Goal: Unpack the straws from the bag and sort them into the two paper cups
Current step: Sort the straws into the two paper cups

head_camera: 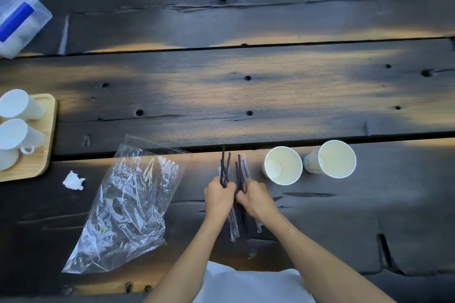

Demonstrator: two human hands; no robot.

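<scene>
At the upper left edge of the frame sits a clear plastic container (17, 17) with a blue strip on its side, partly cut off by the border. Below it, at the middle left, a light wooden tray (48, 152) carries white mugs (18, 107) lying tipped on their sides. Just right of the tray's lower corner a small crumpled white scrap (73, 181) rests on the dark wooden desk (246, 96).

Next, in the lower left centre, the clear plastic bag (125, 206) lies flat and wrinkled on the desk, its open end toward the upper right; whether anything remains inside cannot be told.

At the lower centre both hands meet over the black straws (240, 172), which lie out of the bag on the desk, just right of it and just left of the cups. Some of them are in clear wrappers whose ends show below the hands. The left hand (219, 195) has its grip curled round one small bundle, the tips of which fan upward in the frame. The right hand (253, 195), touching the left, pinches a second bundle just beside the first.

To the right of the hands stand two white paper cups, upright and open. The near cup (283, 165) is just beside the straw tips; the far cup (331, 158) stands close to its right, apart from it. No straw shows in either.
</scene>
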